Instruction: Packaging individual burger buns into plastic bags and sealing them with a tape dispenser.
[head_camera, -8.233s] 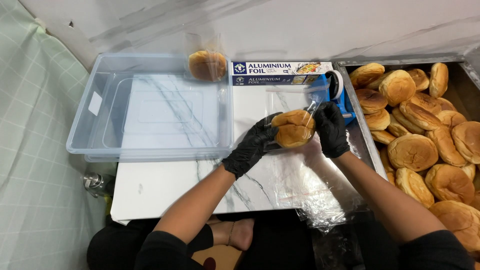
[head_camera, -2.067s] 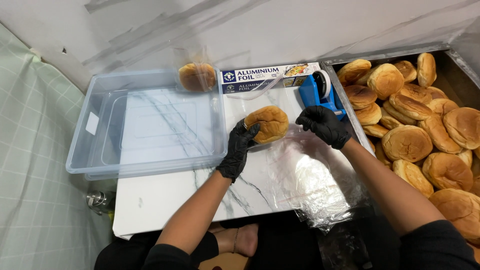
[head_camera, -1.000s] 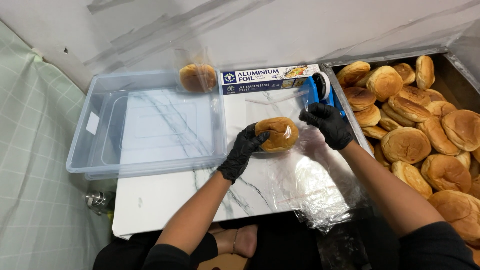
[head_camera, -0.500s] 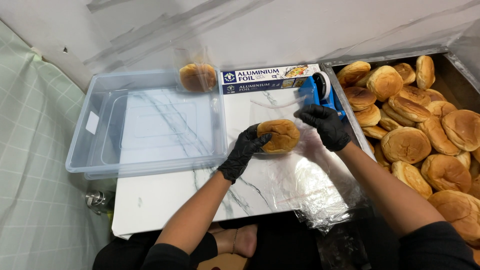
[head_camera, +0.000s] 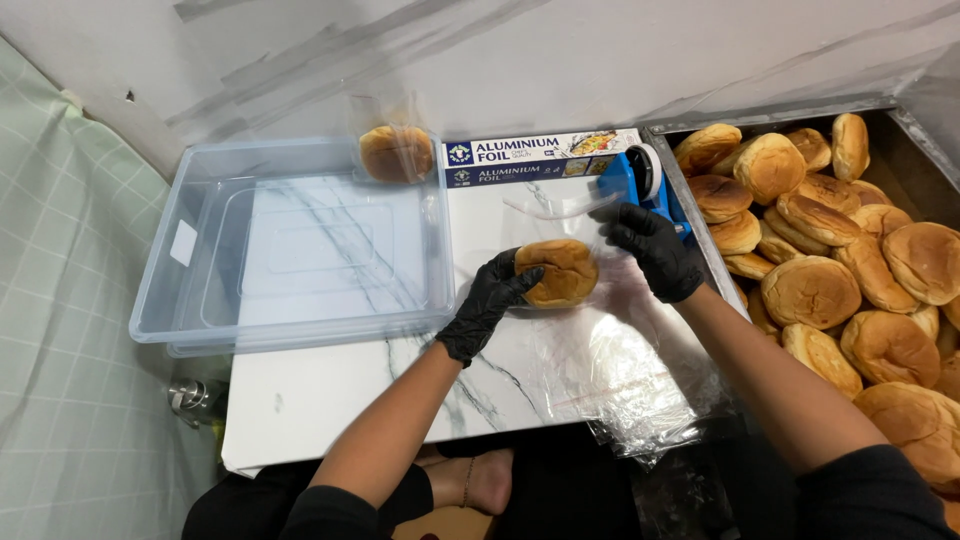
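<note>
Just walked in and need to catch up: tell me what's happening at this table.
A person in black gloves is handling a bun over the marble table. The left hand grips the bun's side, while the right hand holds clear plastic film at it. A clear bin holds one wrapped bun. A tray of bare buns sits on the right.

Long foil box (head_camera: 545, 160), blue and white with a small food photo, lies along the table's back edge between the clear plastic tub (head_camera: 190, 310) and the bun tray. Blank white rectangular label (head_camera: 183, 242) stuck on the tub's left wall. No screens or signs.
</note>
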